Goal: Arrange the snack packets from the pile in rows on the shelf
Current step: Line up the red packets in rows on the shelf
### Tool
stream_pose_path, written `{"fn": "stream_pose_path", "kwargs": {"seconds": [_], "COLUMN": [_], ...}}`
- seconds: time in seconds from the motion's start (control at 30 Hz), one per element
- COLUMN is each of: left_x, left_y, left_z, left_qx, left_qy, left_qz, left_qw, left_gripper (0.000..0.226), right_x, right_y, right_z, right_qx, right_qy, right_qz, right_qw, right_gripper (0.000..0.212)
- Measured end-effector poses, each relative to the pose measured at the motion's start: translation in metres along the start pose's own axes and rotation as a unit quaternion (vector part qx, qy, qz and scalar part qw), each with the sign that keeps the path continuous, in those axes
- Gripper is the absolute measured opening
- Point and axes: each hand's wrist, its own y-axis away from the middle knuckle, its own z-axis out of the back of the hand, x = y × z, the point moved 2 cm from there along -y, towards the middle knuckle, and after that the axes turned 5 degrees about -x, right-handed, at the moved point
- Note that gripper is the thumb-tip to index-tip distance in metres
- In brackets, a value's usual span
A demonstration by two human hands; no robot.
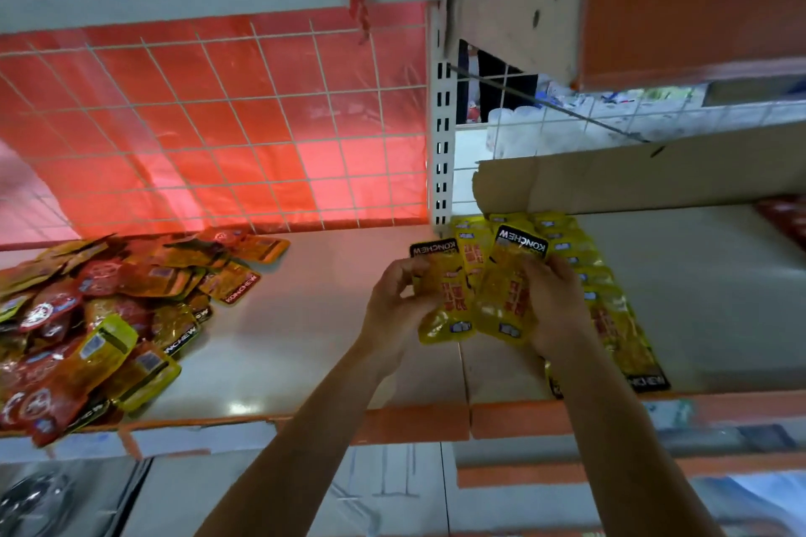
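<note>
A loose pile of red and yellow snack packets (100,318) lies on the left of the white shelf (314,318). On the right, a row of overlapping yellow packets (610,310) runs from the back upright toward the shelf's front edge. My left hand (397,305) grips a yellow packet (449,301) by its left side. My right hand (554,305) holds another yellow packet (508,296) beside it. Both packets are fanned together just left of the row, above the shelf.
A white wire grid (218,122) with red sheet behind backs the left bay. A slotted upright post (441,153) divides the bays. A cardboard flap (632,174) overhangs the right bay. The orange shelf lip (418,421) runs along the front.
</note>
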Motion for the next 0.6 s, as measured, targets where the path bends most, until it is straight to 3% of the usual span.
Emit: {"fn": "stream_pose_path", "kwargs": {"seconds": [0.2,0.3,0.37,0.43,0.6], "left_x": [0.006,0.006,0.004,0.001,-0.004], "left_y": [-0.006,-0.008,-0.006,-0.005,-0.007], "left_z": [-0.025,-0.035,-0.042,-0.048,-0.053], "left_qx": [-0.029,-0.041,-0.029,0.005,0.057], "left_qy": [-0.027,-0.045,0.015,0.084,0.128], "left_qz": [0.025,0.020,0.026,0.040,0.044], "left_qw": [0.999,0.998,0.999,0.996,0.989], "left_gripper": [0.065,0.035,0.019,0.018,0.049], "right_x": [0.020,0.026,0.030,0.032,0.031], "right_y": [-0.015,-0.019,-0.019,-0.020,-0.026], "right_z": [0.035,0.049,0.053,0.057,0.061], "right_qx": [0.028,0.030,0.040,0.051,0.100], "right_qy": [-0.008,-0.020,-0.031,-0.046,-0.042], "right_qz": [0.003,0.009,0.008,-0.003,-0.026], "right_qw": [1.000,0.999,0.999,0.998,0.994], "right_gripper": [0.022,0.019,0.021,0.022,0.031]}}
